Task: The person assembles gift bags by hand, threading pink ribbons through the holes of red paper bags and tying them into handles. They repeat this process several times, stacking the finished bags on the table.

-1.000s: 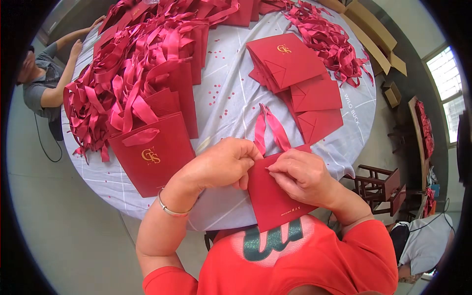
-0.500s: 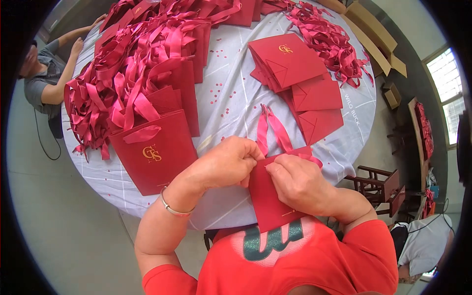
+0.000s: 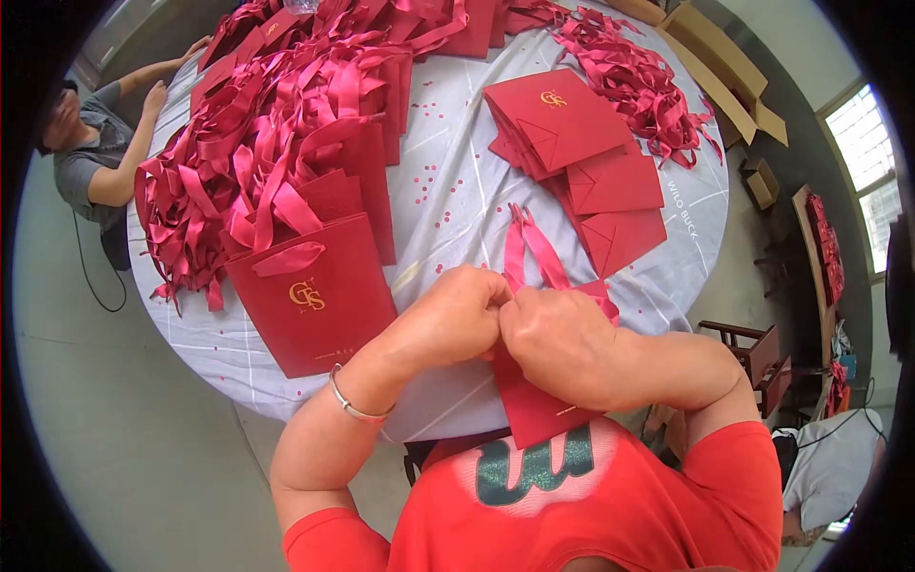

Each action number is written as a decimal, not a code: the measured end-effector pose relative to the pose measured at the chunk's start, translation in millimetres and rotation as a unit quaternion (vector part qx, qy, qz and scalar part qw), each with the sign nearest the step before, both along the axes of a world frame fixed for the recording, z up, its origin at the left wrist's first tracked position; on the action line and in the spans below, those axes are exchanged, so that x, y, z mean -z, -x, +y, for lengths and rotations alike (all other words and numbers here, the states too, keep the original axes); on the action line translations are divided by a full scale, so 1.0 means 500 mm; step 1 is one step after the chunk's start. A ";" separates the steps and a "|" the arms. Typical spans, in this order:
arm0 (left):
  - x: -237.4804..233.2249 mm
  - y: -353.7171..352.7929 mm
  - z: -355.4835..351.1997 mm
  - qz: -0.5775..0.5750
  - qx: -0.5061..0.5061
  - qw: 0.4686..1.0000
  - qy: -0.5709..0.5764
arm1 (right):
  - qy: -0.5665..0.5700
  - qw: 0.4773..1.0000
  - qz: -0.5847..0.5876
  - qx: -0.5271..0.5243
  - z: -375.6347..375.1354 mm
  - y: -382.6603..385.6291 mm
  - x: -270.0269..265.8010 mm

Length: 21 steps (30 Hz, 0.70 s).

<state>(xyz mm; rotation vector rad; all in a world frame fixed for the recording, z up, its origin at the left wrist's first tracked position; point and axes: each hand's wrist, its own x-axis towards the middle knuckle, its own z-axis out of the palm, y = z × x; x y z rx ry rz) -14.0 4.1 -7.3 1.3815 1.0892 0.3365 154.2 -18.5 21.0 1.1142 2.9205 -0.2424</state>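
Observation:
A small red paper gift bag point(image 3: 543, 410) lies at the table edge against the red shirt. Two pink ribbon strands point(image 3: 541, 253) stretch from its top edge onto the cloth beyond, and a ribbon loop point(image 3: 605, 303) shows at its right side. My left hand point(image 3: 467, 310), a bangle on its wrist, is closed in a pinch at the bag's top left corner. My right hand point(image 3: 562, 343) is closed over the top of the bag, its fingertips meeting the left ones. What lies between the right fingertips is hidden.
Many red bags with ribbon handles point(image 3: 286, 162) crowd the left of the round table point(image 3: 434, 238). Flat folded bags point(image 3: 562, 119) and a ribbon heap point(image 3: 639, 86) lie at the right. A person point(image 3: 100, 153) sits at far left. Wooden chairs point(image 3: 753, 357) stand at right.
My right hand has moved left along the bag's top edge to meet my left hand, its fingers curling tighter. The left hand stays at the corner. The view has shifted slightly.

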 end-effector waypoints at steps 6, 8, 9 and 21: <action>-0.004 0.004 -0.004 -0.019 -0.003 1.000 -0.010 | 0.138 0.972 0.170 0.090 0.042 -0.041 0.009; -0.013 -0.002 -0.006 -0.014 -0.002 1.000 -0.002 | 0.180 0.962 0.194 0.068 0.047 -0.059 -0.003; -0.018 -0.003 -0.007 -0.012 0.005 1.000 -0.002 | 0.219 0.950 0.219 0.043 0.053 -0.067 -0.016; -0.028 -0.020 -0.051 0.006 -0.004 0.983 -0.181 | 0.589 0.791 0.165 0.027 0.165 -0.062 0.022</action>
